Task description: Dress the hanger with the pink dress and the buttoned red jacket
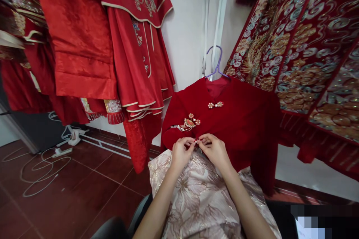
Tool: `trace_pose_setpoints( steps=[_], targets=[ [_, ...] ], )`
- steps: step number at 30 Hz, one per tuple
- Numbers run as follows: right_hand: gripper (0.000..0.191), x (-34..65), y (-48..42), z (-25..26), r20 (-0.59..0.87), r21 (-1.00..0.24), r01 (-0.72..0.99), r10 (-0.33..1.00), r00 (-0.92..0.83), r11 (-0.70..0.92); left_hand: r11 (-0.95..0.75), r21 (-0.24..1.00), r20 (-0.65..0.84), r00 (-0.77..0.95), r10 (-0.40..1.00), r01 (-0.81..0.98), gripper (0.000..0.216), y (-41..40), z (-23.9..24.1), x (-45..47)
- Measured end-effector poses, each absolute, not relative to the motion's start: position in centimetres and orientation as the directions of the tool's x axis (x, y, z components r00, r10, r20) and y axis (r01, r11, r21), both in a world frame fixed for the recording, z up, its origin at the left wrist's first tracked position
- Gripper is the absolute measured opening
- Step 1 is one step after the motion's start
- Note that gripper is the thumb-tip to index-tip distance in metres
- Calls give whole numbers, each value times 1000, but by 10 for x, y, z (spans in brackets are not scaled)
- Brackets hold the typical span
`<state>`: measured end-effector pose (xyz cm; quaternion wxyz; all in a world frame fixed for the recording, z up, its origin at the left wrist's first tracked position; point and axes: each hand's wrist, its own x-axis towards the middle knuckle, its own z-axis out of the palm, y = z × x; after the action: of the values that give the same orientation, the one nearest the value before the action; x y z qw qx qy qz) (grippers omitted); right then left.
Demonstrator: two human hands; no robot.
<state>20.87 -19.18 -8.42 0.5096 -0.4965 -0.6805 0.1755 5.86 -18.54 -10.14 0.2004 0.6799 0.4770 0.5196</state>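
Observation:
A dark red velvet jacket (238, 126) on a purple hanger (217, 63) hangs before me, its lower part over my lap. My left hand (183, 151) and my right hand (213, 149) meet at its lower front, thumbs and fingertips pinched together. Between them is a tiny red-and-white clasp (198, 141), mostly hidden by the fingers. Just above sits a fan-shaped brooch (189, 123) with beaded strands, next to flower-shaped pearly buttons. Another pearly flower clasp (215, 105) closes the front below the neck.
Pale floral fabric (196, 198) covers my lap under both forearms. Bright red garments (140, 55) hang at the left, and an embroidered red gown (303, 52) at the right. White cables (42, 168) lie on the tiled floor (84, 186) near a power strip (62, 152).

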Motion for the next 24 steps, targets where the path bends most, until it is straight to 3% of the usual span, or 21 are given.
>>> trace_pose_setpoints(
  steps=[5, 8, 12, 24],
  targets=[
    [17, 208, -189, -86, 522, -728, 518, 853, -4, 449, -493, 731, 535, 52, 843, 472, 12, -187, -99, 58],
    [17, 219, -190, -84, 455, -738, 535, 889, -56, 411, -485, 748, 528, 36, 848, 453, 25, -186, -100, 57],
    [31, 256, -202, -74, 367, -718, 593, 922, -125, 366, -471, 781, 515, 4, 857, 410, 25, -185, -101, 56],
    [33, 289, -237, -35, 562, -706, 536, 827, 25, 463, -492, 737, 558, -7, 830, 463, 20, -190, -103, 63]
  ],
)
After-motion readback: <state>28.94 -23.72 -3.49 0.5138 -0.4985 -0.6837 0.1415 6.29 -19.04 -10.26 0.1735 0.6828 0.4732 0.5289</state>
